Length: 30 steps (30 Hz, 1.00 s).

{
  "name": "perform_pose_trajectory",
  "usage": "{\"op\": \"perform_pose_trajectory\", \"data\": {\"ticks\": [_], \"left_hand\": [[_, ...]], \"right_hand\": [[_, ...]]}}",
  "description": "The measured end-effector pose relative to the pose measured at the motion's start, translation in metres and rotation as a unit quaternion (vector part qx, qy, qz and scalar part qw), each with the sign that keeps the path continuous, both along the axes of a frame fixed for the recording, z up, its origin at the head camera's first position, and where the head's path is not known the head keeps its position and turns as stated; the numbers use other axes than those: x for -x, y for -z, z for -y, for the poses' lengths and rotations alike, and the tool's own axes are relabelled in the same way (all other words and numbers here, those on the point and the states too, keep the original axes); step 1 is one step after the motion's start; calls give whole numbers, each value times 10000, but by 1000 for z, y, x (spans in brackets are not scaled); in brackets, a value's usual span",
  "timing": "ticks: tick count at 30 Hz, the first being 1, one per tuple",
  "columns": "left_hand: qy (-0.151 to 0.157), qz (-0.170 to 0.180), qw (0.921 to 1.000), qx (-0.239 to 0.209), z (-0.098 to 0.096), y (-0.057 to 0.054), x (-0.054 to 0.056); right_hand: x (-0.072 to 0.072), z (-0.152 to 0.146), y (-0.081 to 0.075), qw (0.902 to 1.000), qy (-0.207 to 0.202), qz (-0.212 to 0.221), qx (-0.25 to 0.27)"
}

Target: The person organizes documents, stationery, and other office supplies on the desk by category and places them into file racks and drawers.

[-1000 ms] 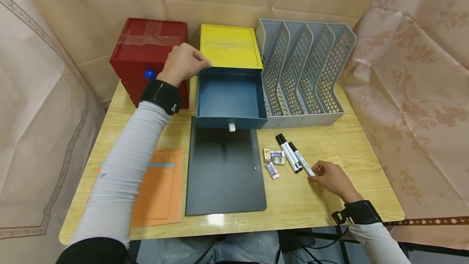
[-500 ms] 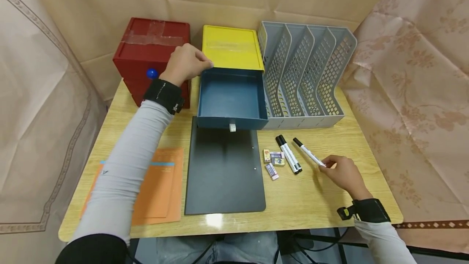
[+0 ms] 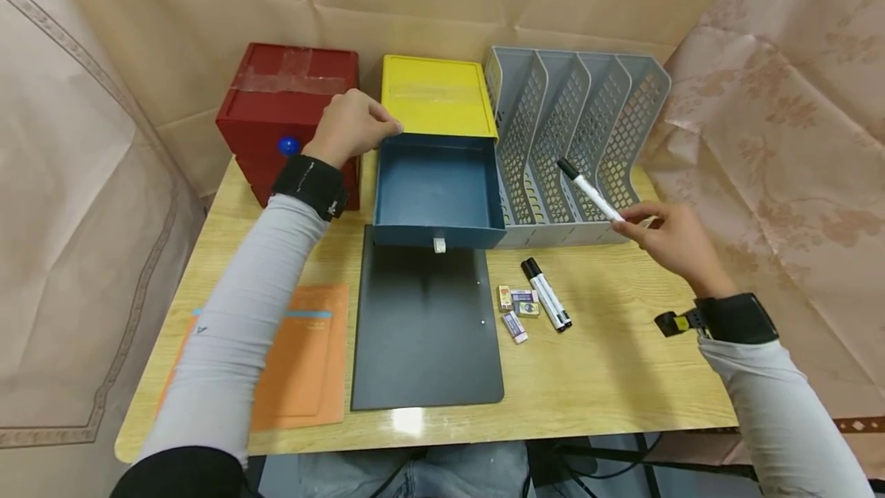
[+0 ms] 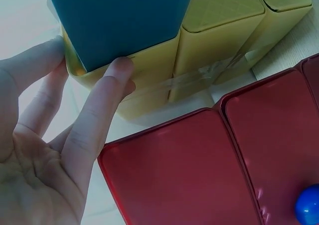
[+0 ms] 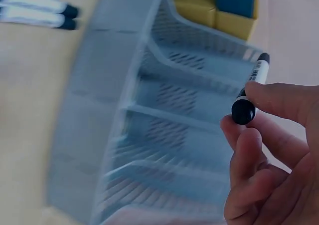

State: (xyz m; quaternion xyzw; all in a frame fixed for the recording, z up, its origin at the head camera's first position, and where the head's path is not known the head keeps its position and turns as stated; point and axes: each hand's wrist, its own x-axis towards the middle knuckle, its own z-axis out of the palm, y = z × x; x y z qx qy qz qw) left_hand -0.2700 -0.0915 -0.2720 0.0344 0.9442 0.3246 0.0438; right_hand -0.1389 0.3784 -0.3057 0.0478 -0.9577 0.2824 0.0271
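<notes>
My right hand (image 3: pixel 681 248) pinches a white marker with a black cap (image 3: pixel 589 189), raised in front of the grey file rack (image 3: pixel 570 234). In the right wrist view the marker's black end (image 5: pixel 243 112) pokes out between thumb and fingers. My left hand (image 3: pixel 354 129) holds the front left corner of the yellow drawer box (image 3: pixel 435 98); the left wrist view has thumb and fingers (image 4: pixel 94 117) spread around that corner. The box's blue drawer (image 3: pixel 439 183) is pulled out, with nothing visible inside. Two more markers (image 3: pixel 546 294) lie on the table beside several small erasers (image 3: pixel 514 327).
A red drawer box (image 3: pixel 290 110) with a blue knob (image 3: pixel 288 147) stands left of the yellow one. A dark grey board (image 3: pixel 425 336) lies flat below the drawer. Orange folders or notebooks (image 3: pixel 304 360) lie partly under my left arm.
My right hand has lifted the marker off the table and carried it up and away, to before the file rack. The left hand stays at the yellow box's corner.
</notes>
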Motion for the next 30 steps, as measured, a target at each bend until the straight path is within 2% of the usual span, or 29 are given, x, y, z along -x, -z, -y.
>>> {"op": "perform_pose_trajectory", "data": {"ticks": [4,8,11,15,17,20,25,30], "left_hand": [[8,-8,10000,-20,-2,1,-2],[9,-11,10000,12,-4,3,-2],[-22,24,10000,1,-4,3,-2],[-34,10,10000,-51,-5,4,-1],[-20,-14,10000,-50,-6,4,0],[-15,-11,10000,-23,-6,3,1],[-76,-12,10000,10,-5,1,0],[-115,-28,9999,41,-2,2,-2]], "right_hand": [[26,39,-21,9989,-385,-255,-98],[44,90,-26,9922,-1099,-483,-336],[51,130,-25,9796,-1792,-507,-760],[54,169,-24,9552,-2497,-783,-1380],[55,181,-22,9458,-2703,-934,-1535],[54,190,-22,9409,-2857,-914,-1571],[53,195,-25,9347,-3085,-529,-1681],[57,200,-22,9170,-3406,-302,-2055]]}}
